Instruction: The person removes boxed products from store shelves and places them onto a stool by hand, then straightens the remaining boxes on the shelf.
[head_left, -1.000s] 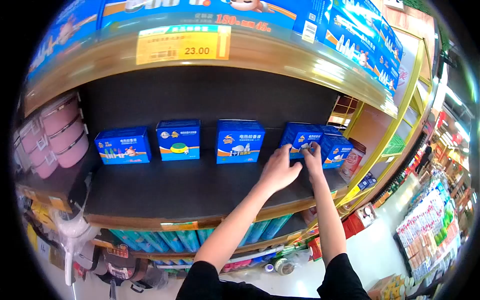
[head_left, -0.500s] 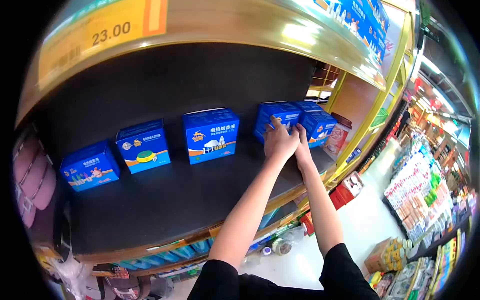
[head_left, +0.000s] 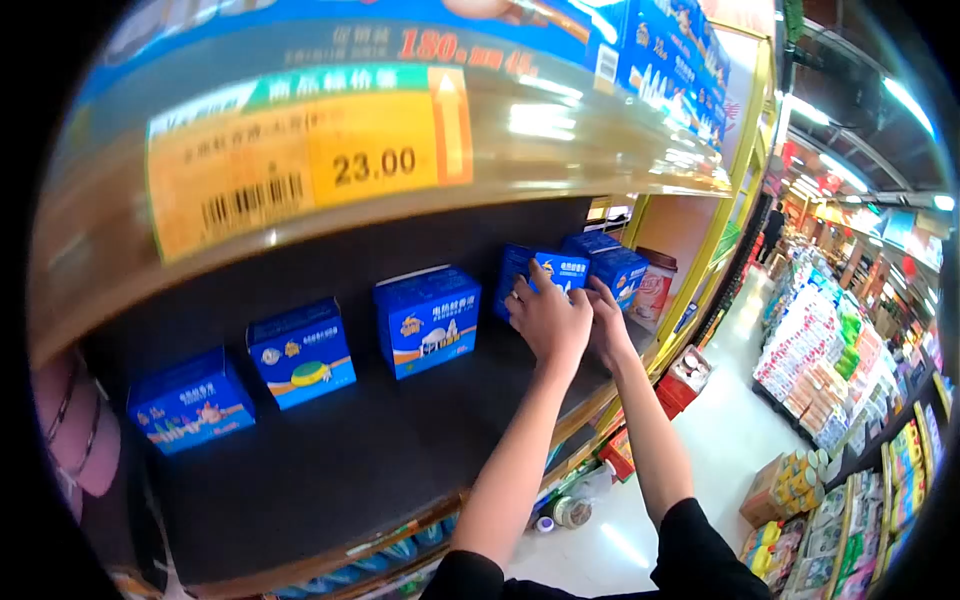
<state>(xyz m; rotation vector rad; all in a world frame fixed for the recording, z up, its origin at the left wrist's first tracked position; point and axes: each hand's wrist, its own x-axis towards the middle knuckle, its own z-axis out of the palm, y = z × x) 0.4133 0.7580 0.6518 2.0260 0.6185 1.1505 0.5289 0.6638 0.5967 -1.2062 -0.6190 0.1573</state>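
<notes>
A blue box of mosquito-repellent liquid stands toward the right end of the dark shelf. My left hand is on its front, fingers bent over the face and around its left side. Against its right edge is my right hand, with the fingers partly hidden. Just behind and to the right sits a second blue box, close to my right fingers. Farther left along the shelf are a box with a white device picture, one with a green-yellow device and a lower box.
A yellow price tag hangs on the upper shelf edge, above the boxes. A red and white cup-shaped container stands by the yellow frame post. Pink bags hang at the left. The aisle floor lies to the right.
The view has tilted up, showing more of the upper shelf and price tag. Both hands stay at the right-hand boxes, and the box between them has turned slightly.
</notes>
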